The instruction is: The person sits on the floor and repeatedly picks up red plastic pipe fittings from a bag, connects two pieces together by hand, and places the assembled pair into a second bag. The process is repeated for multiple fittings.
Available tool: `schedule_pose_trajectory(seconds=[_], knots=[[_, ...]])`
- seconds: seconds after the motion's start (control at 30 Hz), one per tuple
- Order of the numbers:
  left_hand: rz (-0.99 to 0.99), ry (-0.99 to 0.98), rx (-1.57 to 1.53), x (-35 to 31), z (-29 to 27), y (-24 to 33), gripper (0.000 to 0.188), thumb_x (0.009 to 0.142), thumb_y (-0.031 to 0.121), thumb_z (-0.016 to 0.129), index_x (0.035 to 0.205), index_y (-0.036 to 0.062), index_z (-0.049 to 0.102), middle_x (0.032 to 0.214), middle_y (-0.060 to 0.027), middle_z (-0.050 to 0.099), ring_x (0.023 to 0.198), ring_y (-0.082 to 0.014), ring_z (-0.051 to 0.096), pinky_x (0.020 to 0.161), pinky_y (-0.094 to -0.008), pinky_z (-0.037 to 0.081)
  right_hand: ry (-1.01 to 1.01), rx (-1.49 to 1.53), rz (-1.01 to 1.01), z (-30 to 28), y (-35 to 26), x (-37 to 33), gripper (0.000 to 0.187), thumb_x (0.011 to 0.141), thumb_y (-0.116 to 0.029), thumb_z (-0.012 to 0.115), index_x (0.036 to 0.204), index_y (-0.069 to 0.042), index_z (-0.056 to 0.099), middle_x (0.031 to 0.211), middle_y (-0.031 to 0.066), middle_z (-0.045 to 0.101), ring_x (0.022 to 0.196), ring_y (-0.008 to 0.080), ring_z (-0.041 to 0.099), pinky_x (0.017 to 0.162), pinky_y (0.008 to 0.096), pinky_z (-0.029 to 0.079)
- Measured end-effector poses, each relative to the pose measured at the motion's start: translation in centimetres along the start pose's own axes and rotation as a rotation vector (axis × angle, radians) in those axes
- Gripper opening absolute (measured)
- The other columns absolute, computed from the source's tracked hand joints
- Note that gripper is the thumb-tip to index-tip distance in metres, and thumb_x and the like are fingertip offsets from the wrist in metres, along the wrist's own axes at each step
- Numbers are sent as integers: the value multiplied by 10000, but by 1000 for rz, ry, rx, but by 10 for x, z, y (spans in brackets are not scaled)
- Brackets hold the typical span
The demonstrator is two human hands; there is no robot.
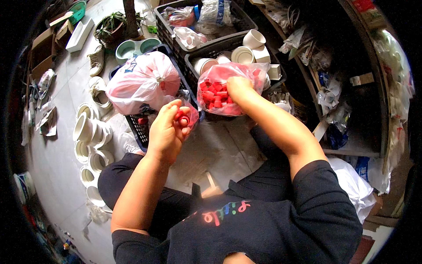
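My left hand (pixel 166 132) is raised near the middle, its fingers curled round a small red plastic ring-shaped fitting (pixel 184 120). My right hand (pixel 240 89) reaches into an open clear plastic bag (pixel 252 72) holding many small red plastic fittings (pixel 215 93). Its fingertips are hidden among the bag and the pieces, so their grip does not show. The bag rests at the front of a black crate (pixel 190 66). Beside it, to the left, a tied white plastic bag (pixel 143 81) with something reddish inside sits on another black crate (pixel 136 138).
White pipe fittings (pixel 243 56) fill the crate behind the red pieces. More white pipe fittings (pixel 85 127) stand on the floor at left, near shoes (pixel 96 61). A further crate (pixel 241 22) lies behind. Shelving (pixel 316 88) with plastic-wrapped items lines the right.
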State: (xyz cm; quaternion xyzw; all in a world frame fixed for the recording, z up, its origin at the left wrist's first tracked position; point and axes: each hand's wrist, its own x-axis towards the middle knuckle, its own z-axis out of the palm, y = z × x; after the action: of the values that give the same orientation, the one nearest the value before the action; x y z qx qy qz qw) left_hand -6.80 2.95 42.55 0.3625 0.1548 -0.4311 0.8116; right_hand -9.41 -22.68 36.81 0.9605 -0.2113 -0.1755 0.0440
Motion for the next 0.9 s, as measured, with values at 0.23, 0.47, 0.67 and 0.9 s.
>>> schedule_pose_trajectory(seconds=[0.23, 0.47, 0.67, 0.9], knots=[[107, 37, 73, 10, 0, 9, 253, 829, 288, 567, 977, 104, 479, 852, -29, 571, 576, -56, 416, 461, -179, 319, -151, 31, -212, 8, -40, 18, 175, 704, -133, 537, 851, -95, 624, 897, 149, 617, 855, 311, 591, 733, 419, 466], [189, -44, 64, 16, -4, 12, 376, 777, 351, 591, 1035, 94, 494, 852, -20, 578, 585, -39, 434, 452, -167, 322, -123, 66, -280, 20, -47, 14, 259, 678, -164, 552, 914, -66, 594, 896, 141, 605, 833, 305, 591, 725, 410, 470], [153, -64, 14, 18, -7, 11, 410, 788, 329, 581, 1110, 95, 480, 853, -16, 576, 566, -41, 439, 452, -165, 318, 37, 42, -90, 26, -34, 23, 192, 734, -129, 526, 887, -18, 557, 924, 175, 563, 833, 298, 594, 686, 399, 486], [131, -12, 30, 15, -2, 11, 385, 793, 326, 577, 1088, 94, 491, 852, -10, 574, 565, -35, 439, 450, -160, 317, 120, 77, -369, 40, -31, 30, 199, 718, -202, 575, 908, -143, 586, 901, 118, 549, 839, 291, 579, 678, 406, 479]])
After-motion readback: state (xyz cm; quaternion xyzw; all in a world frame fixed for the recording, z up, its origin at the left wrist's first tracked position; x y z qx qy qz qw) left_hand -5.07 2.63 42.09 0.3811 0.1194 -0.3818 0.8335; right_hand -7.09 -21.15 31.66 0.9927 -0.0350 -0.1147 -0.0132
